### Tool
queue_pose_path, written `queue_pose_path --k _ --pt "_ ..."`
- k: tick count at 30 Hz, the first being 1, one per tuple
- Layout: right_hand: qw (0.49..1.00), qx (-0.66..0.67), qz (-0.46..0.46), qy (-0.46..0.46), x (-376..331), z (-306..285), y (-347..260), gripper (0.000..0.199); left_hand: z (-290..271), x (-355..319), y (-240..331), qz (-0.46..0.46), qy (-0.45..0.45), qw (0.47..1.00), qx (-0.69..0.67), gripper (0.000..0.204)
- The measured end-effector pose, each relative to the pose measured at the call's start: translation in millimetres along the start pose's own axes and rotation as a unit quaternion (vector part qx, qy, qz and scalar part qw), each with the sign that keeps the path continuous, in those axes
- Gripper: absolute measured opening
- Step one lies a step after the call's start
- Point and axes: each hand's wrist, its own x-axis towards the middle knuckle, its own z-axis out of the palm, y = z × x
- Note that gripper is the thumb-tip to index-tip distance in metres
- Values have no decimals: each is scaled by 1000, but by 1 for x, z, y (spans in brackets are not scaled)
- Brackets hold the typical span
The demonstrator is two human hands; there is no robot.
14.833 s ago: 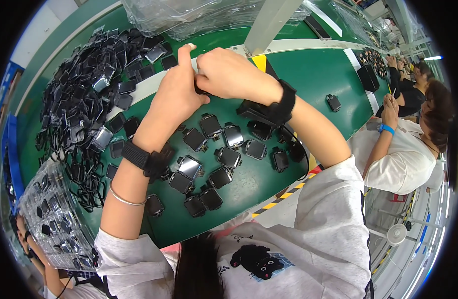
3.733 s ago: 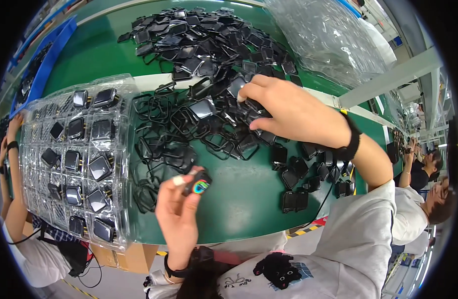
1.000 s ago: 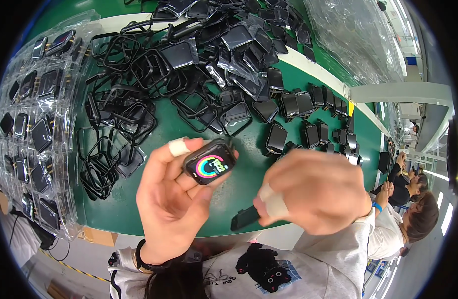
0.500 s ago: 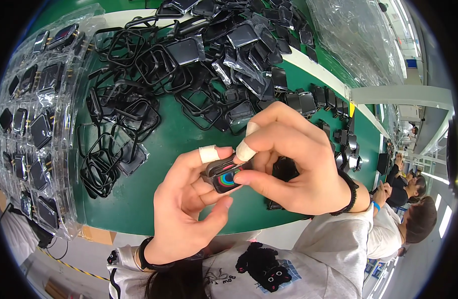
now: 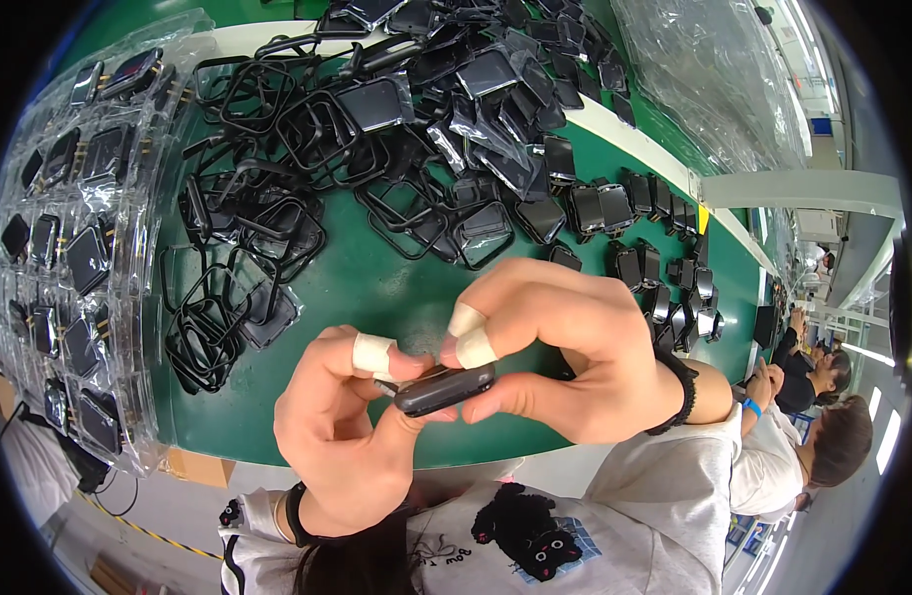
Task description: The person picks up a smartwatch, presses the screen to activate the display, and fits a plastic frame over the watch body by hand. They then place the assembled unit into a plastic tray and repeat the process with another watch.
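Note:
A black smartwatch body is held between my two hands above the near edge of the green table. It is tilted so that a rounded dark side shows, and its screen face cannot be made out. My left hand pinches one end with thumb and forefinger. At the other end, my right hand grips it between thumb and fingers. White tape wraps a fingertip of the left hand and fingertips of the right. A thin edge stands out beside the left fingers; what it is, I cannot tell.
Black rectangular frames lie tangled on the left of the table. Behind them is a heap of film-wrapped black screens. More watch bodies stand in groups at right. Clear trays with watch parts line the left; co-workers sit at right.
The smartwatch body has turned from showing its lit, coloured screen to showing its dark side. Both hands have moved slightly down and left with it, still gripping it.

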Motion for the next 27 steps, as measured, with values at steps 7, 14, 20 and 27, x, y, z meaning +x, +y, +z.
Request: queue_pose_path --k 7,14,20,27 --pt "998 -52 -20 23 -8 5 -2 31 4 -4 -3 59 -2 992 112 23" --pt "999 -20 -27 11 -5 11 -7 29 -4 -2 -8 143 -9 985 94 23" --pt "1000 -12 6 4 -7 7 -7 30 1 2 -3 109 -27 993 35 25" --pt "995 68 65 15 -6 10 -3 30 8 -2 -8 78 14 997 -5 29"
